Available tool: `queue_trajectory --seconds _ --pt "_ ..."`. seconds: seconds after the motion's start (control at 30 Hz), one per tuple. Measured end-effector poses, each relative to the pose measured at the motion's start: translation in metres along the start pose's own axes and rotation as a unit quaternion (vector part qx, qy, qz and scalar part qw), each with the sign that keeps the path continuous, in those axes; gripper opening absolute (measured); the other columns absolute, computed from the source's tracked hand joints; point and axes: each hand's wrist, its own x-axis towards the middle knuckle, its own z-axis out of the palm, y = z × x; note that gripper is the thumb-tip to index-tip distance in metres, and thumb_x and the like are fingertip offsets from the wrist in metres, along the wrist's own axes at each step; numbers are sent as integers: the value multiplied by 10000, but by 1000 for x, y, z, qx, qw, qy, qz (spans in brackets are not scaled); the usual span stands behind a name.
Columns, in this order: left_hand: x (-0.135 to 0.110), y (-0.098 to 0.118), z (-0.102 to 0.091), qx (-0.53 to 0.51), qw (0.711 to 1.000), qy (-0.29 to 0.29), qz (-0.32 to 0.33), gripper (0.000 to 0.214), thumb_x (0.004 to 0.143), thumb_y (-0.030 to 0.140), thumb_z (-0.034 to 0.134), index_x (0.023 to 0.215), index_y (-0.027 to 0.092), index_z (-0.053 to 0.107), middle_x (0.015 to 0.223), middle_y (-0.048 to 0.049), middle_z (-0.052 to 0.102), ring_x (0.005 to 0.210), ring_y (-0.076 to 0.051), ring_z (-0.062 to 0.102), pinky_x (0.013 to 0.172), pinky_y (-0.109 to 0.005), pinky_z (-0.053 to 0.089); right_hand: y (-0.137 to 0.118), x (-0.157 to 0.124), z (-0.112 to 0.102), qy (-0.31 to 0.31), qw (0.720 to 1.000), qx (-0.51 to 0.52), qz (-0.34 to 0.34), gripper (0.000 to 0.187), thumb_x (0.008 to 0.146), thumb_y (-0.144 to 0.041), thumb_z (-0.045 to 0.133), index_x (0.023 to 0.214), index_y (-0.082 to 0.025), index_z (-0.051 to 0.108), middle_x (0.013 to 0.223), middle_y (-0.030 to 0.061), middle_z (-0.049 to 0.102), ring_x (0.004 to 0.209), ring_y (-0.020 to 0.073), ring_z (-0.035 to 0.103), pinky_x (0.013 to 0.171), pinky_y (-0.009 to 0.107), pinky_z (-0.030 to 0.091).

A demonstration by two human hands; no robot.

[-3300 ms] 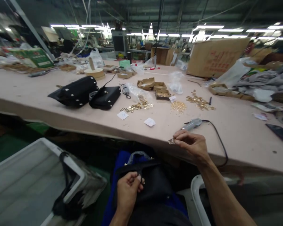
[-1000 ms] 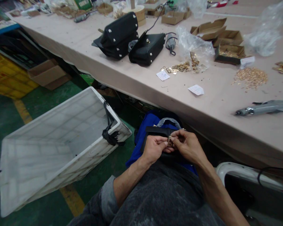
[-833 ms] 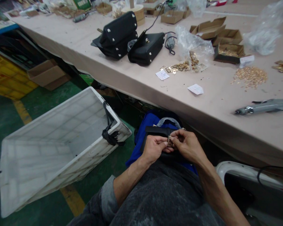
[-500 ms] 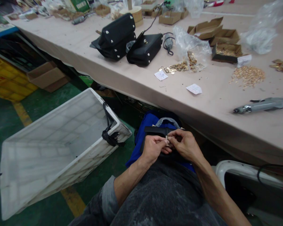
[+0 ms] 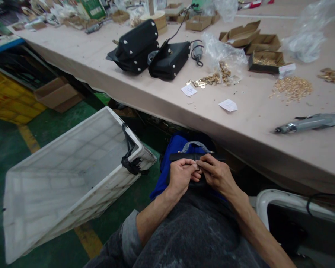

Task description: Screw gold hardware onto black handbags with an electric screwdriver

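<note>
A black handbag (image 5: 174, 157) rests on my lap over blue cloth (image 5: 162, 175), its handle (image 5: 197, 146) wrapped in clear plastic. Above the bag, my left hand (image 5: 181, 174) pinches a small shiny metal piece (image 5: 197, 170), largely covered by the fingers. My right hand (image 5: 216, 170) meets it there, thumb and fingertips closed together at the same piece. The exact shape of the piece is hidden.
A long table (image 5: 257, 149) runs across, bearing black handbags (image 5: 170, 59), gold metal fittings (image 5: 212, 79), small gold bits (image 5: 292, 88) and a grey power screwdriver (image 5: 309, 123). A large white crate (image 5: 58, 149) stands on the floor at left; a white-rimmed bin (image 5: 264, 197) is at right.
The metal piece has turned between my fingers and shows less than before. My right fingers have closed in nearer to my left. The view has shifted slightly.
</note>
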Motion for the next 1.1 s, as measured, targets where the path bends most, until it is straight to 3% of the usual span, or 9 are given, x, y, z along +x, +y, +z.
queue_trajectory --seconds 0.13,0.23,0.33,0.43,0.73,0.93,1.1 --pt "-1 0 0 13 1000 -12 24 372 748 384 809 926 72 713 744 -126 747 554 -187 689 526 -266 585 3 2 2 3 1000 -11 17 327 1044 -186 399 1081 -203 724 1004 86 636 770 186 593 660 288 415" --pt "-2 4 -3 92 992 -37 83 310 790 313 773 999 86 743 777 -106 753 583 -181 684 562 -266 574 4 4 4 11 999 14 30 268 1026 -206 438 944 -189 693 854 65 609 711 186 570 661 293 401" --pt "1 9 -6 223 963 -40 147 180 866 261 676 945 138 781 744 -58 735 583 -160 649 562 -237 509 5 6 2 -10 998 46 32 275 1030 -242 455 817 -202 623 774 48 592 695 193 560 663 301 384" --pt "6 14 -7 302 932 -55 192 175 889 220 622 877 178 791 718 -29 719 648 -172 654 632 -244 486 5 7 -3 -40 995 78 49 303 1055 -297 435 814 -214 598 771 45 605 718 207 571 686 308 390" --pt "12 19 2 392 890 -70 223 226 891 158 549 732 183 706 650 -6 632 597 -153 551 580 -247 376 2 7 -2 10 989 108 96 343 1047 -323 435 754 -212 575 733 35 600 658 188 532 654 297 362" --pt "14 19 10 460 853 -45 243 215 872 120 558 736 164 718 606 1 593 551 -139 505 551 -254 321 1 7 5 61 980 130 136 399 986 -338 502 628 -182 582 591 11 532 563 150 484 606 291 322" --pt "21 15 11 470 849 -37 236 226 857 123 576 673 159 703 547 15 536 513 -130 471 531 -258 295 4 10 6 56 971 136 191 476 968 -435 509 579 -172 586 544 3 491 528 139 456 550 288 281"
